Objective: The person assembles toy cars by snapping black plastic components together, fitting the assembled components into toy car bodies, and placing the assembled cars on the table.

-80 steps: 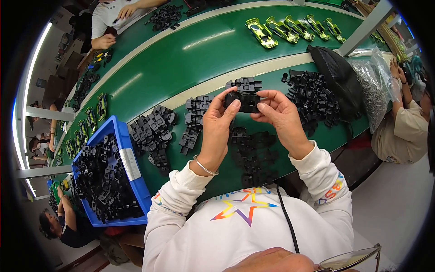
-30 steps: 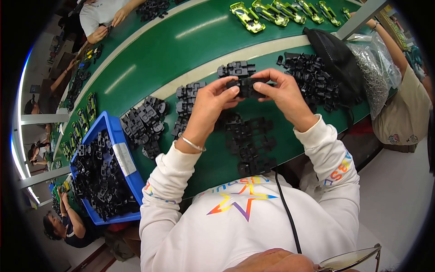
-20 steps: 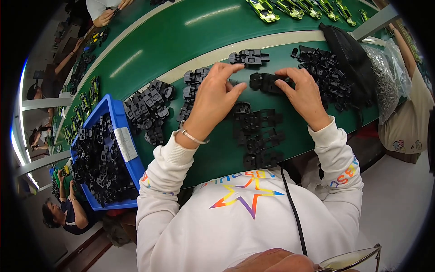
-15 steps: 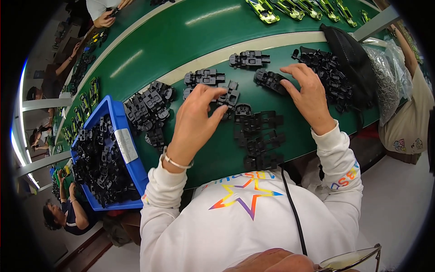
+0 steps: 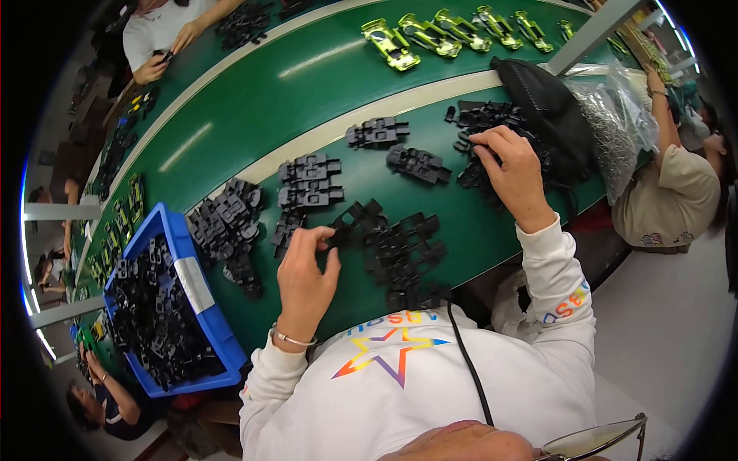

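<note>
My left hand (image 5: 306, 275) is low over the green table, its thumb and forefinger closed on the edge of a black plastic part (image 5: 358, 220). Beside it lies a cluster of similar flat black parts (image 5: 400, 257). My right hand (image 5: 509, 170) is at the left edge of a heap of small black parts (image 5: 492, 115), its fingertips pinched at a small black plastic part (image 5: 463, 144), partly hidden. Between the hands lie a black toy-car chassis (image 5: 419, 164) and another chassis (image 5: 377, 132) behind it. Two joined-looking chassis (image 5: 309, 180) sit farther left.
At left, a blue bin (image 5: 201, 296) is filled with black parts, next to a stack of chassis (image 5: 227, 219). Green car bodies (image 5: 390, 44) line the far side. A black bag (image 5: 538, 107) and a clear bag of screws (image 5: 607, 131) stand right. Other people work nearby.
The view has shifted. My left hand has come nearer to me, from the chassis to the flat black parts. My right hand has left the chassis and reached the small-parts heap.
</note>
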